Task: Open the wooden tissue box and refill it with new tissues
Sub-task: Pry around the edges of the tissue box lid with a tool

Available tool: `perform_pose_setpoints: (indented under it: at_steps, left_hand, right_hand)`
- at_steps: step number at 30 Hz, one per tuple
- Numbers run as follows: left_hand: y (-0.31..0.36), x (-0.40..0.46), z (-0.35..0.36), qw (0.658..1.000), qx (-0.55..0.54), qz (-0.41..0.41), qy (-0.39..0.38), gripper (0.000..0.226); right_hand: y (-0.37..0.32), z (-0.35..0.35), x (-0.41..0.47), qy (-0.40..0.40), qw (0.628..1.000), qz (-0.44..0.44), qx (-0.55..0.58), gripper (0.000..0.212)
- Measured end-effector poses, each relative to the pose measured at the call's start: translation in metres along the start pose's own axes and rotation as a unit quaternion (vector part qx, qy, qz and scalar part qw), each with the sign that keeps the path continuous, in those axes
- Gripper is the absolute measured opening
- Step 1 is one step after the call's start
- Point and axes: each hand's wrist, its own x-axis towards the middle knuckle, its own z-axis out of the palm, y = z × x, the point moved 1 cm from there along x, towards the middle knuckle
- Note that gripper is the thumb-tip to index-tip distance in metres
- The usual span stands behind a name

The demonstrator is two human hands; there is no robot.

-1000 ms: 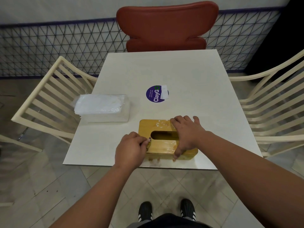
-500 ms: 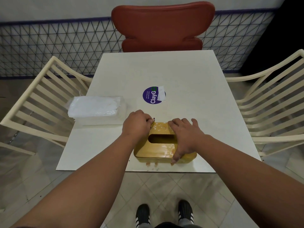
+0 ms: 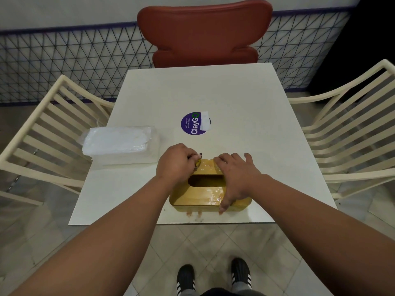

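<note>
I see the wooden tissue box (image 3: 210, 192) lying flat near the front edge of the white table (image 3: 245, 99), its oval slot facing up and dark inside. My left hand (image 3: 176, 162) sits at the box's far-left corner with its fingers curled over that corner and gripping it. My right hand (image 3: 237, 176) lies across the right half of the lid, fingers spread over the far edge and the thumb reaching down the near side to the table, so it clasps the box. The 2 hands are apart, one on each side of the slot.

The pack of new tissues (image 3: 121, 144), wrapped in clear plastic, rests on the table's left edge, well apart from the box. A round purple sticker (image 3: 193, 123) is stuck to the table beyond the box. A red chair (image 3: 204, 30) stands at the far side, and 2 cream slatted chairs flank the table. Below the table edge I see 2 black shoes (image 3: 186, 278) on the tiled floor.
</note>
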Motion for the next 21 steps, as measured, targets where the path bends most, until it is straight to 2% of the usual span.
perform_pose_setpoints:
  at_steps: [5, 10, 14, 18, 21]
  left_hand:
    - [0.000, -0.005, 0.006, 1.000, 0.021, 0.006, -0.022, 0.027]
    - [-0.021, -0.006, -0.002, 0.998, 0.009, -0.057, -0.005, 0.026]
    - [0.008, -0.005, 0.011, 1.000, 0.008, -0.008, -0.021, 0.023]
    - [0.005, -0.005, 0.013, 1.000, 0.007, -0.006, 0.019, 0.021]
    - [-0.002, -0.015, 0.007, 0.997, 0.064, 0.042, -0.012, 0.030]
  right_hand:
    - [0.000, 0.000, 0.000, 0.002, 1.000, 0.001, -0.005, 0.141]
    - [0.001, 0.000, -0.001, 0.003, 1.000, -0.004, -0.005, 0.141]
    - [0.000, 0.000, -0.001, 0.003, 1.000, -0.002, -0.012, 0.141]
    - [0.000, -0.001, -0.001, 0.000, 1.000, -0.002, -0.008, 0.140]
    - [0.000, -0.001, -0.001, 0.001, 1.000, -0.002, -0.006, 0.140]
